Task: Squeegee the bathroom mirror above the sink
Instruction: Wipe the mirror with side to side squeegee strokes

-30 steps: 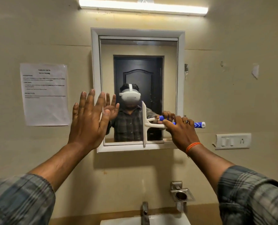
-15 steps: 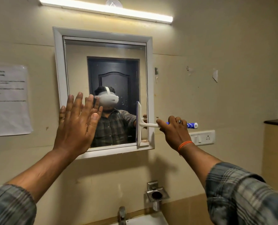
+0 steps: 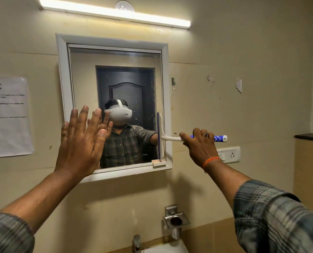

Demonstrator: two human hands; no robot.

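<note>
squeegee (image 3: 160, 136) in right hand (image 3: 200, 148), against mirror (image 3: 115, 57)

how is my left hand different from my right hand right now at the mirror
The left hand is open, fingers straight and spread, holding nothing; the right hand is curled round the squeegee handle. The left hand is raised in front of the mirror's lower left part; the right hand is beyond the frame's right edge, over the wall. The right hand wears a ring and an orange wrist thread; the left shows neither. Both come from plaid sleeves.
</note>
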